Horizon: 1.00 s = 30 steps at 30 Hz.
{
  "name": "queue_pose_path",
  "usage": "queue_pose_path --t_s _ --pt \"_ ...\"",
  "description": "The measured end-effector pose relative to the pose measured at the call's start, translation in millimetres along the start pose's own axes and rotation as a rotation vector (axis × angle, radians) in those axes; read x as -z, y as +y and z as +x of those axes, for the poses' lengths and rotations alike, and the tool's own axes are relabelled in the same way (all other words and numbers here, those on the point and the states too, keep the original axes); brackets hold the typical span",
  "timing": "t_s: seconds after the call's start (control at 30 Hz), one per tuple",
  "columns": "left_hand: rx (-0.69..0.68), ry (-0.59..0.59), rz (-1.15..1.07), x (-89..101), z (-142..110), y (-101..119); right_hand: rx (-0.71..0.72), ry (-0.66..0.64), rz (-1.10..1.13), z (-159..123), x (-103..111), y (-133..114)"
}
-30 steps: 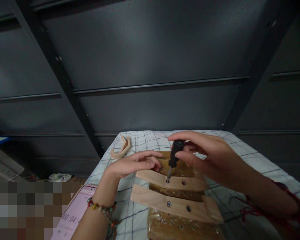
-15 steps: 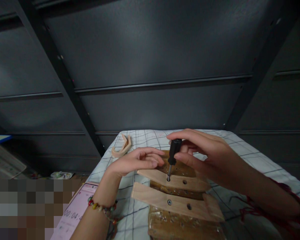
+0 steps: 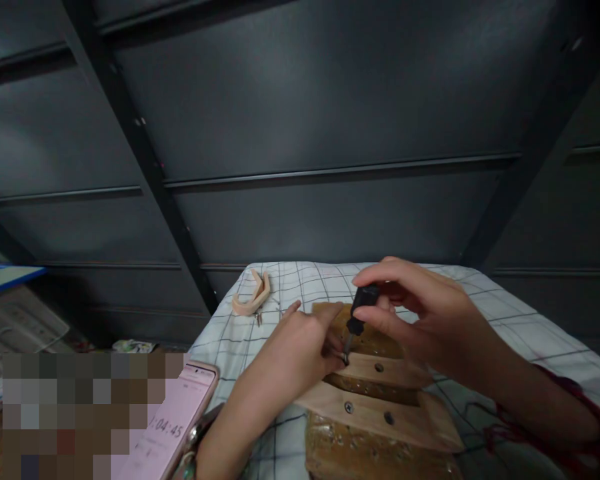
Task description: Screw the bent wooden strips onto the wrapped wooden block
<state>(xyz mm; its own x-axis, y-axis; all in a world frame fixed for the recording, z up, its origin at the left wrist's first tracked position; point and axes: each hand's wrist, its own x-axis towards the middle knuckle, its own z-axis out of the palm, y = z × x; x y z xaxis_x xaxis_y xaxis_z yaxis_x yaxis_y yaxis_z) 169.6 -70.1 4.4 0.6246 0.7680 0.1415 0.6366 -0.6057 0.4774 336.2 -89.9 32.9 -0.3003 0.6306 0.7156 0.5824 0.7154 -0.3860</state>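
Note:
My right hand [image 3: 415, 307] grips the black handle of a screwdriver [image 3: 364, 303] between thumb and fingers. The screwdriver leans, its tip down at the left hole of the farther pale wooden piece [image 3: 403, 371]. My left hand [image 3: 305, 343] reaches to that hole, thumb and fingertips closed around the tip; what they pinch is hidden. Nearer to me lies a second wooden piece [image 3: 365, 413], with a cross-head screw [image 3: 349, 407] in one hole and a dark hole beside it. Both pieces rest across a brown, tape-wrapped block [image 3: 340, 443] with small pits.
Two curved wooden parts [image 3: 253, 297] and some small screws [image 3: 259, 319] lie at the far left of the checked cloth [image 3: 305, 283]. A phone [image 3: 180, 413] showing a timer is by my left forearm. A dark panelled wall [image 3: 330, 220] stands behind.
My left hand has moved right and turned, its fingertips now at the screwdriver's tip. The screwdriver tilts more to the right. The view has shifted slightly, revealing small screws by the curved parts.

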Motion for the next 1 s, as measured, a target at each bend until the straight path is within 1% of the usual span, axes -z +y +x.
queue_pose_path --t_s 0.07,0.13,0.23,0.3,0.43,0.5,0.6,0.67,0.73,0.77,0.87,0.93,1.0 --pt "-0.006 -0.013 0.000 -1.0 -0.2 -1.6 0.019 -0.005 0.011 -0.7 -1.3 -0.4" --pt "-0.021 -0.013 -0.008 -1.0 -0.5 -2.4 0.004 -0.029 0.016 -1.1 -1.5 -0.8" --pt "-0.035 -0.014 0.001 -1.2 -0.7 -2.8 -0.024 -0.112 0.036 -2.0 -0.9 -1.1" --pt "-0.047 -0.011 0.005 -2.1 -0.6 -3.4 -0.036 -0.143 0.054 -3.0 -0.9 -0.5" --pt "-0.098 0.007 -0.025 -3.4 -0.7 -5.3 -0.056 -0.075 0.003 -4.8 -2.6 2.0" --pt "-0.100 -0.014 -0.077 -2.0 -0.2 -5.5 -0.063 -0.046 -0.018 -5.1 -4.0 2.5" --pt "-0.076 -0.088 -0.155 3.7 4.5 -3.6 -0.086 -0.053 0.039 -5.0 -5.3 0.9" --pt "-0.060 -0.156 -0.126 9.6 11.6 -1.9 -0.110 -0.073 0.086 -4.8 -5.3 -1.2" --pt "-0.044 -0.264 -0.067 15.6 21.5 -1.7 -0.122 -0.094 0.123 -4.5 -4.9 -3.1" --pt "-0.039 -0.344 -0.061 18.0 27.1 -2.7 -0.126 -0.099 0.134 -4.3 -4.5 -3.7" --pt "-0.084 -0.544 -0.116 21.1 44.3 -9.7 -0.120 -0.087 0.130 -3.5 -3.2 -4.4" --pt "-0.151 -0.612 -0.175 19.7 53.9 -15.3 -0.114 -0.075 0.121 -2.9 -2.2 -4.2" --pt "-0.190 -0.640 -0.186 17.4 60.4 -19.0 -0.115 -0.088 0.120 -2.7 -1.9 -4.0"
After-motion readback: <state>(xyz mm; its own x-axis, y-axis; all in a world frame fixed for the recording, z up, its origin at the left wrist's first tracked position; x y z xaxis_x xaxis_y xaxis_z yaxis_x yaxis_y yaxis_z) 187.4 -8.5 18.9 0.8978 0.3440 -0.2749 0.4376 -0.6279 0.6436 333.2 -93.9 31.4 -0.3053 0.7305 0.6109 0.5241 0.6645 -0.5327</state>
